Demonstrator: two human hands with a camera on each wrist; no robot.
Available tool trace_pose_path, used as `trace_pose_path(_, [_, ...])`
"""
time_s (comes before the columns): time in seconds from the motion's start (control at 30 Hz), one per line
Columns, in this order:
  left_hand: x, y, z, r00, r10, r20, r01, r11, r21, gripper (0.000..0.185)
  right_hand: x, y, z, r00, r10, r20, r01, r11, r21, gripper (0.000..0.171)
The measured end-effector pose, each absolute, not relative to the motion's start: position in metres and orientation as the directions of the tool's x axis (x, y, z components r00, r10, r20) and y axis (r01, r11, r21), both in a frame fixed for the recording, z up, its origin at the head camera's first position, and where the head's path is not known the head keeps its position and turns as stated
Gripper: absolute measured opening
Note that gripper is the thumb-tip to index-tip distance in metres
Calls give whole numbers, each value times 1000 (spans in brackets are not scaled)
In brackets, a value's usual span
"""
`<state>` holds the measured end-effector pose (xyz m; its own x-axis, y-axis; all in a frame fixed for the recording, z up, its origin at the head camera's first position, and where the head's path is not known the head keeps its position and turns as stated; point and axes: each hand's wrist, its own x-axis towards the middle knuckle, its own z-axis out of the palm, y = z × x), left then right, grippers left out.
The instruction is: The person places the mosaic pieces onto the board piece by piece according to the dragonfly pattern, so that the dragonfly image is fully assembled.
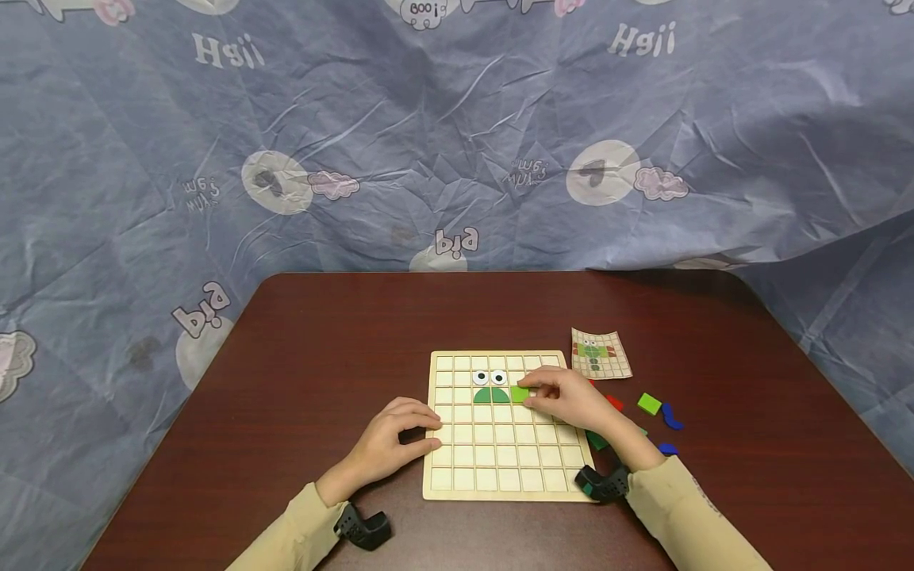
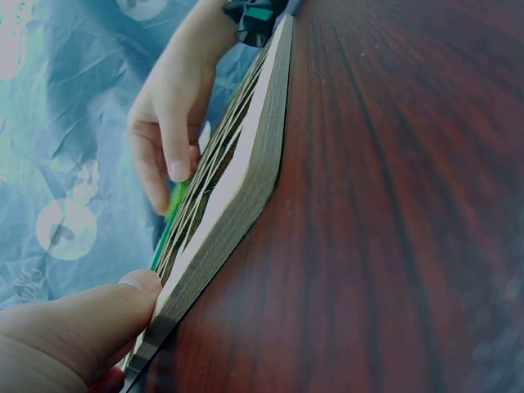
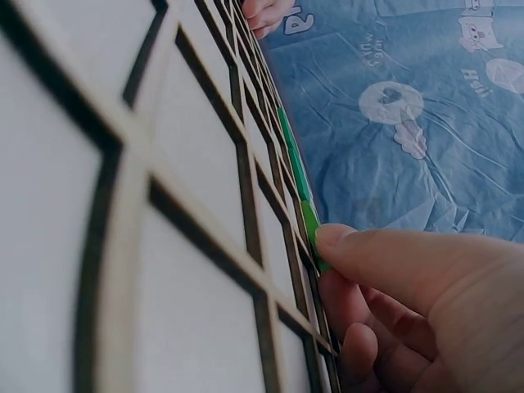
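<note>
A wooden grid board [image 1: 500, 464] lies flat on the table. On it sit two white eye pieces [image 1: 489, 377] above a dark green dome [image 1: 491, 395]. My right hand [image 1: 534, 394] pinches a light green square [image 1: 519, 393] in the cell just right of the dome. In the right wrist view a fingertip [image 3: 340, 237] touches that light green square [image 3: 309, 219] on the board [image 3: 123, 205]. My left hand [image 1: 432, 432] grips the board's left edge, its thumb [image 2: 123, 299] against the board's side [image 2: 246, 188].
A pattern card [image 1: 601, 354] lies right of the board. Loose pieces sit beside my right wrist: a light green square [image 1: 649, 404], a blue wavy piece [image 1: 671, 415], red [image 1: 614, 402] and dark green [image 1: 596, 440] ones. A blue printed cloth [image 1: 457, 135] hangs behind the dark wooden table [image 1: 321, 333].
</note>
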<state>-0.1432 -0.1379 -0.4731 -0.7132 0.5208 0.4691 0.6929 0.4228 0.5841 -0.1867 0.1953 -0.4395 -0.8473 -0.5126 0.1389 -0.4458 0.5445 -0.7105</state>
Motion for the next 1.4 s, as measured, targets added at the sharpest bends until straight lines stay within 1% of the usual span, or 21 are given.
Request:
trace_pose_path(0.13, [-143, -138, -473, -715, 520, 467, 691, 423, 587, 21, -187, 195, -440, -845, -514, 148, -459, 553, -695, 23])
trace_pose_path(0.37, [-143, -138, -473, -710, 521, 474, 696, 421, 582, 21, -185, 193, -436, -869, -486, 98, -400, 571, -717, 25])
trace_pose_path(0.57, [-143, -138, -474, -718, 520, 464, 688, 428, 586, 22, -184, 193, -434, -871, -486, 70, -378, 571, -729, 27])
trace_pose_path(0.87, [-143, -138, -474, -719, 516, 465, 687, 431, 585, 22, -185, 194, -436, -871, -483, 94, -392, 566, -725, 27])
trace_pose_path(1.0, [-144, -138, -476, -716, 517, 469, 691, 429, 582, 22, -183, 195, -433, -871, -484, 84, -383, 562, -733, 30])
trace_pose_path(1.2, [-144, -138, -477, -719, 517, 465, 688, 433, 582, 22, -183, 203, -422, -872, -484, 78, -366, 539, -758, 33])
trace_pose_path(1.4, [-144, -138, -476, -725, 516, 457, 681, 435, 589, 22, -189, 222, -415, -886, -460, 53, -326, 539, -777, 31])
